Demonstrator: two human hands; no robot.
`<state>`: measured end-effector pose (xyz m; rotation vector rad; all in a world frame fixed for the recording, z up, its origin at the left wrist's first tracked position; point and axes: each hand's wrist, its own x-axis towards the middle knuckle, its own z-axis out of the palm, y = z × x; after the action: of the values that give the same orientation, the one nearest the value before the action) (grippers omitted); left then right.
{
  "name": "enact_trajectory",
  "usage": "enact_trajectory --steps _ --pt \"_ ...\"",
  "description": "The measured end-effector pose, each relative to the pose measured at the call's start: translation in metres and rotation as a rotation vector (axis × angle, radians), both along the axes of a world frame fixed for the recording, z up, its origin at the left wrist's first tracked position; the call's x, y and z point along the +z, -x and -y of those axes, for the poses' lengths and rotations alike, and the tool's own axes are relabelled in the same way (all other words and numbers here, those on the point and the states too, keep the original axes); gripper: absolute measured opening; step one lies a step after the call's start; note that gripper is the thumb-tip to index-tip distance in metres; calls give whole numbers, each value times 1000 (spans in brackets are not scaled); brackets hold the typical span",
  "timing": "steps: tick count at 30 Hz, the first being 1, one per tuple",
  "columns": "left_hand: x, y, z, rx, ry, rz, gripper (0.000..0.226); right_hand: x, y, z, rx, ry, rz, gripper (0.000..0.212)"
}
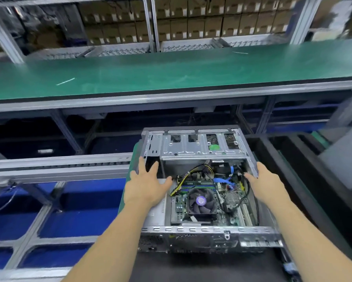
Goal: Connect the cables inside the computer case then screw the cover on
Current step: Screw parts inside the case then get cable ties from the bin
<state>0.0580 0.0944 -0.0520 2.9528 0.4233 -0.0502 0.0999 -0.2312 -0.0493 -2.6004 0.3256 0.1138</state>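
Now | computer case (199,147) coverless | cables (222,181) loose | fan (201,201) visible

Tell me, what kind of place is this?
Probably a computer assembly or repair line in a factory: a long green conveyor belt, shelves of stacked cardboard boxes behind it, and an open computer case at the workstation.

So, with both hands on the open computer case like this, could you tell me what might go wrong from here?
1. The left hand and right hand rest on bare sheet-metal edges of the computer case; those edges could cut if a hand slips.
2. The loose black cable loops along the right wall and might get pinched under the cover.
3. The yellow cable hangs near the CPU fan and could foul its blades.
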Motion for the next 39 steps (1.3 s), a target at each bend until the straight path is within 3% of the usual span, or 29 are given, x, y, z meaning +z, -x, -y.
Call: enact_trajectory --steps 3,7,9,16,25,29,35,39 --pt "-1 -4 3 22 -17 -12 75 3 -5 -2 1 19 2 38" --pt "6 -6 8 32 -17 -18 60 9 -8 -2 12 4 -25 66" --pt "9 -3 10 36 2 -30 55 9 -3 -2 23 14 -26 69" --pt "9 2 13 44 -16 13 50 6 -5 -6 27 65 71 37" --pt "3 15 27 111 -52 138 54 2 -8 -7 38 143 89 47" --pt "5 40 42 43 -84 183 47 10 14 -24 221 372 170 51" --pt "14 116 26 140 -63 425 39 33 84 -152 484 -1 344 34" --pt "-7 209 -31 399 -65 358 38 28 166 -246 817 -11 496 27"
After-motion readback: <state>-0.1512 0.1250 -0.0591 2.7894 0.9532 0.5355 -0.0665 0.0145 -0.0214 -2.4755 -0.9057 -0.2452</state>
